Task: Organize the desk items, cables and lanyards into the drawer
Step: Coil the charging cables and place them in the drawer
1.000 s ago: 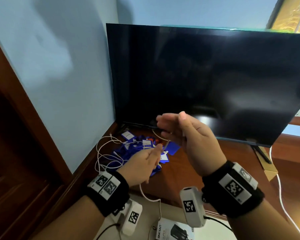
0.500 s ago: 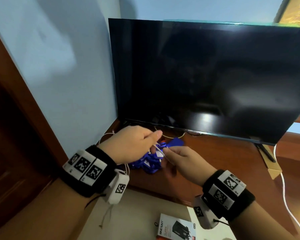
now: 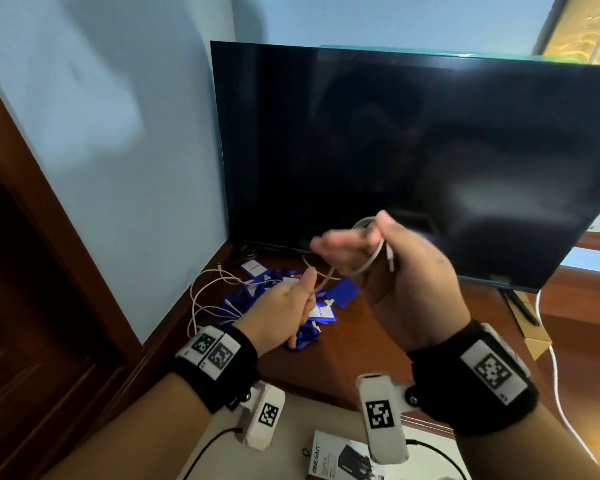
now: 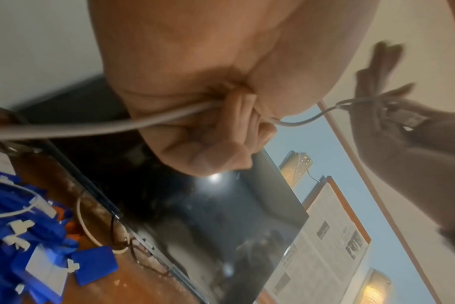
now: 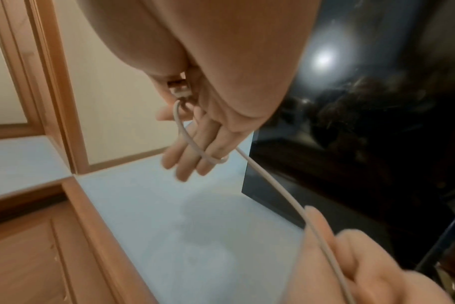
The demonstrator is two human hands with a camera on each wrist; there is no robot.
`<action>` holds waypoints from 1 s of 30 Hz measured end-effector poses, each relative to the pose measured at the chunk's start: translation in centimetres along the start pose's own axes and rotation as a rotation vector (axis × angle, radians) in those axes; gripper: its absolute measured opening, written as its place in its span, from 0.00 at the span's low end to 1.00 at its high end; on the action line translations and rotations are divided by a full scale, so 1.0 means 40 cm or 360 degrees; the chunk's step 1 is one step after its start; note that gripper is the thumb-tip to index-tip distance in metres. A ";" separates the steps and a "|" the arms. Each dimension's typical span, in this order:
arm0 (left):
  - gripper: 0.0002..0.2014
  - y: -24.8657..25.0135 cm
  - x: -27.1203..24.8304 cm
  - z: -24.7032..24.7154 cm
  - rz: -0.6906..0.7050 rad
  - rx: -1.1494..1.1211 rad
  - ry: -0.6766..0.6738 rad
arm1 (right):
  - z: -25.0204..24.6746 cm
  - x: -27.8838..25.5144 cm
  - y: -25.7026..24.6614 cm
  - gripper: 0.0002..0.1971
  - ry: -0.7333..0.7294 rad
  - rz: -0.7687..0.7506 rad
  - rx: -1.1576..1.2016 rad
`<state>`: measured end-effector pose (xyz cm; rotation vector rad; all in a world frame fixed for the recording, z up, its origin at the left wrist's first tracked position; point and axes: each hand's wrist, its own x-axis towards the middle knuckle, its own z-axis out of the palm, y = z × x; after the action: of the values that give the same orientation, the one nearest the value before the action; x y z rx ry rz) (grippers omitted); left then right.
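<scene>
A pale cable [image 3: 374, 261] is looped round the straight fingers of my right hand [image 3: 354, 251], which is raised in front of the monitor. The thumb presses the cable's connector [image 5: 179, 88] against the palm. My left hand [image 3: 310, 282] is lower and to the left, pinching the same cable [image 4: 117, 125] between thumb and curled fingers. The cable's slack trails down to the desk. A pile of blue lanyards [image 3: 264, 292] with white badge cards lies on the desk's left corner, partly hidden by my left hand. Thin white cables [image 3: 208, 299] are tangled beside it.
A large dark monitor [image 3: 413, 161] stands on the wooden desk [image 3: 354, 341]. A cardboard box [image 3: 534, 334] and a white cord [image 3: 555, 375] are at the right. Below the desk's front edge a boxed item [image 3: 340, 459] lies on a pale surface. A wooden door frame [image 3: 49, 237] is at the left.
Half a second ago both hands were low at the lanyard pile. My right hand has since risen in front of the monitor with the cable looped round its fingers; my left hand stays lower.
</scene>
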<state>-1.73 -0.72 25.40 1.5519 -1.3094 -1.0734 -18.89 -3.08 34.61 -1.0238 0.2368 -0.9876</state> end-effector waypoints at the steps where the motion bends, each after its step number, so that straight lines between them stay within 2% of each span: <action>1: 0.30 -0.004 -0.009 0.011 -0.0007 -0.0015 -0.0018 | -0.006 0.005 -0.011 0.17 0.0048 -0.0028 0.0016; 5: 0.27 0.006 -0.042 0.032 0.0021 0.0028 -0.0089 | -0.042 0.025 -0.020 0.18 0.0194 -0.0223 -0.0195; 7: 0.26 0.016 -0.059 0.031 0.0016 0.0090 -0.0088 | -0.062 0.033 -0.022 0.17 0.0263 -0.0404 -0.0621; 10: 0.26 0.049 -0.095 0.017 0.0127 0.0317 -0.0096 | -0.090 0.047 -0.043 0.15 0.0346 -0.0616 -0.1548; 13: 0.26 0.131 -0.134 -0.022 0.0412 0.0589 -0.0045 | -0.121 0.063 -0.049 0.14 0.0264 -0.0397 -0.2148; 15: 0.27 0.202 -0.153 -0.054 0.0564 0.0676 0.0027 | -0.132 0.067 -0.032 0.14 0.0194 -0.0152 -0.2290; 18: 0.28 0.282 -0.150 -0.096 0.0732 0.0749 0.0178 | -0.116 0.052 0.003 0.17 0.0057 0.0155 -0.2052; 21: 0.30 0.311 -0.097 -0.132 0.0853 0.0872 0.0410 | -0.093 0.023 0.026 0.26 0.0051 0.0270 -0.1507; 25: 0.34 0.294 0.001 -0.148 0.0762 0.0871 0.0526 | -0.039 0.002 0.001 0.35 -0.0065 0.0221 -0.0755; 27: 0.34 0.271 0.031 -0.136 0.0638 0.0746 0.0493 | -0.007 -0.002 -0.035 0.33 -0.0119 0.0142 -0.0473; 30: 0.34 0.208 0.048 -0.106 0.0480 0.0473 0.0335 | 0.024 0.007 -0.094 0.25 -0.0112 -0.0145 -0.0440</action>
<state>0.06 -3.40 34.37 1.5656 -1.5439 -0.5305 -20.33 -3.25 38.21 -1.3289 0.2754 -1.0173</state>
